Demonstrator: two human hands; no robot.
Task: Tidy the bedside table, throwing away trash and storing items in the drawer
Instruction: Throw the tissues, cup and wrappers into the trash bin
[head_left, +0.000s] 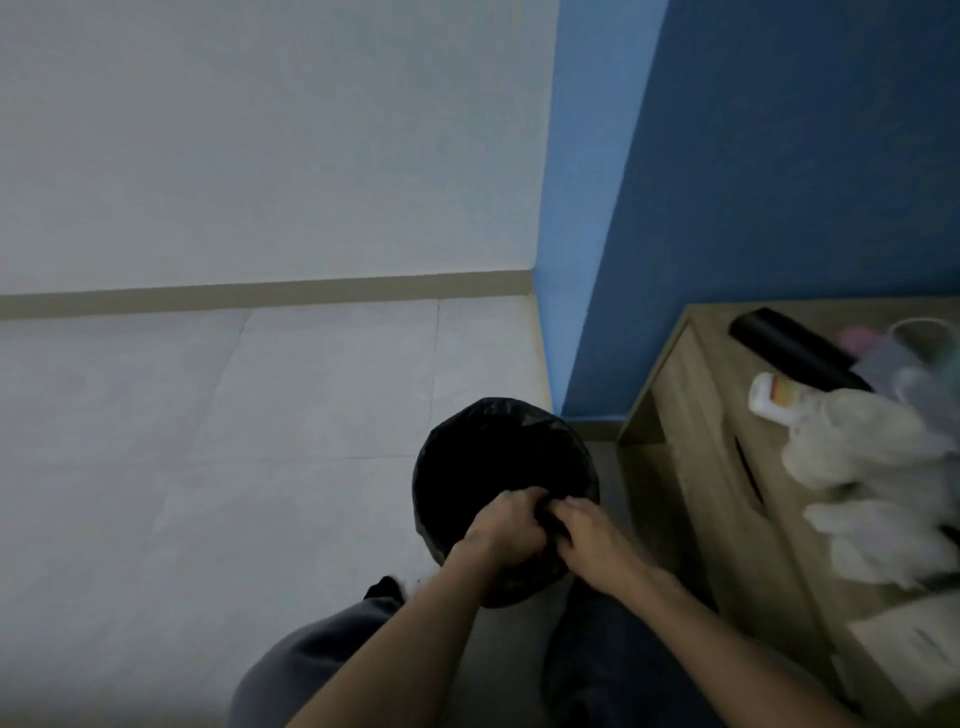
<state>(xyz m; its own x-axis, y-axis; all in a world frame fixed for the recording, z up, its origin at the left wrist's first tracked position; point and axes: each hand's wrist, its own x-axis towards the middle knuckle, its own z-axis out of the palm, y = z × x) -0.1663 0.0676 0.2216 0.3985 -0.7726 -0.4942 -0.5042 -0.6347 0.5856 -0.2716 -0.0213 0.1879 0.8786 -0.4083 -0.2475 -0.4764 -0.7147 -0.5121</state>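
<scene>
Now fingers (525, 501) of my left hand (501, 525) and right hand (592, 540) pinch black plastic bin liner (498, 413); hard tug may tear it.

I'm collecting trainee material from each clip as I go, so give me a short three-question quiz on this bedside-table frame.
1. True or false: the left hand and right hand both grip the black liner at the bin's near rim.
2. Where does the bin stand relative to the bedside table? A) on top of it B) on the floor to its left C) inside its drawer
3. What white trash lies on the tabletop?
Key: 1 true; 2 B; 3 crumpled tissues.
</scene>
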